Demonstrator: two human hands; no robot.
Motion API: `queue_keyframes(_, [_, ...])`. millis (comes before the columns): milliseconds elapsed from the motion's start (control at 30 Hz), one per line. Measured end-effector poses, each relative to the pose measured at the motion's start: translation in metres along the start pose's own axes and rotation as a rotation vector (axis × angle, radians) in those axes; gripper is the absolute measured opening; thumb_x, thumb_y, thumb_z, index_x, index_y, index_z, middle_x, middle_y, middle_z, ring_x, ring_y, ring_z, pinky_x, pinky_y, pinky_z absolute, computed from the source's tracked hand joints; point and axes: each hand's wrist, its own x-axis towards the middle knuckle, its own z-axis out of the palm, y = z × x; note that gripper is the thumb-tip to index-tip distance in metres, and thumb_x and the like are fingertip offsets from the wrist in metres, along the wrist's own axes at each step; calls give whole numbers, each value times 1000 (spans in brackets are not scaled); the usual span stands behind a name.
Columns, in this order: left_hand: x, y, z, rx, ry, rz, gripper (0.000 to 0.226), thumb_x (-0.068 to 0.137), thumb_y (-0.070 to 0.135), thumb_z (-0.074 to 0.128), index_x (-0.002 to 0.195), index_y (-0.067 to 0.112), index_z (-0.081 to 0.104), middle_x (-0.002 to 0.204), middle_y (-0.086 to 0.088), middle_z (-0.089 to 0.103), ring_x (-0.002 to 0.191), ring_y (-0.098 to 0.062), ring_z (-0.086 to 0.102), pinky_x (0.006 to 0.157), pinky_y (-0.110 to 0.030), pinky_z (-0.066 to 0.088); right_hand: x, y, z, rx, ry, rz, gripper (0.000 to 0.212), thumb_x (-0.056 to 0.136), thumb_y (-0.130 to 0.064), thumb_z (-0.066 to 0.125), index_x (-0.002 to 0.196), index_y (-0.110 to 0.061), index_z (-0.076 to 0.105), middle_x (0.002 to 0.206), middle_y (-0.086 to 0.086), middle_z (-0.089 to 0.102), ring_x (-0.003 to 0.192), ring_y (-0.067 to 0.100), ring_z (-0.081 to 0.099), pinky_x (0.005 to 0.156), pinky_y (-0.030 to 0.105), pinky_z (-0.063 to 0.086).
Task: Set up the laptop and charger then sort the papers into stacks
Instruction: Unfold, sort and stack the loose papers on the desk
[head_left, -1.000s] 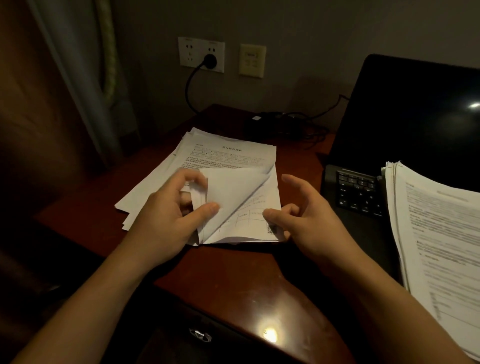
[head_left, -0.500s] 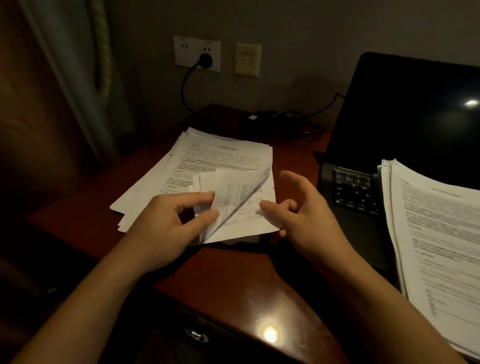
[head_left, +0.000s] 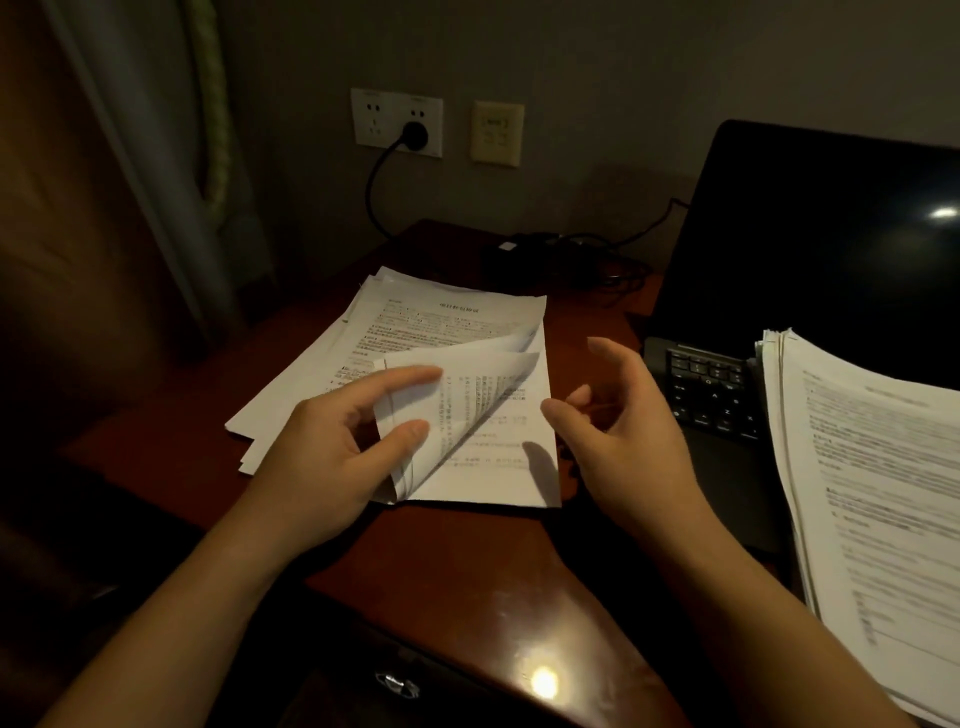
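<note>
A small set of white printed sheets lies near the desk's front, on top of a wider spread of papers. My left hand holds the upper pages lifted and curled back, thumb under them and index finger on top. My right hand hovers just right of the sheets with relaxed fingers, holding nothing. An open black laptop stands at the right, and a thick stack of papers covers much of its keyboard. The charger's black plug sits in the wall socket, and its cable runs along the back of the desk.
The reddish wooden desk has a curved front edge with a drawer handle below. A curtain hangs at the left. A beige wall plate sits beside the socket.
My left hand has fanned the lifted pages further open, showing printed text inside. My right hand has drawn back from the sheet's right edge and no longer touches it.
</note>
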Motion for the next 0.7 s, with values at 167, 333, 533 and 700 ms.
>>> queue_keyframes(167, [-1, 6, 3, -153, 34, -9, 92, 89, 10, 66, 147, 59, 14, 97, 19, 75, 94, -3, 72, 71, -18, 58, 0, -4, 4, 195, -40, 85, 66, 97, -35, 63, 153, -39, 28, 83, 2, 73, 69, 11, 71, 61, 28, 57])
queue_keyframes(333, [-16, 24, 20, -118, -94, 29, 82, 95, 12, 66, 147, 57, 21, 75, 5, 74, 73, -14, 72, 67, -26, 60, 7, 1, -1, 585, -28, 216, 74, 96, -42, 61, 153, -52, 16, 125, 4, 68, 94, 25, 76, 70, 42, 62])
queue_keyframes(533, [-24, 28, 24, -88, -320, -11, 69, 84, 24, 79, 138, 54, 47, 107, 9, 71, 106, -5, 66, 89, -12, 49, 17, 17, -18, 159, -11, 0, 91, 87, 9, 66, 139, -57, 32, 132, -9, 65, 114, 11, 67, 86, 34, 61])
queue_keyframes(700, [8, 17, 4, 116, -200, -85, 45, 82, 61, 62, 125, 50, 61, 128, 33, 51, 116, 20, 47, 94, -7, 43, 19, 14, -26, 103, 9, -45, 106, 87, 12, 63, 145, -62, 14, 109, -35, 59, 111, 3, 63, 72, 16, 58])
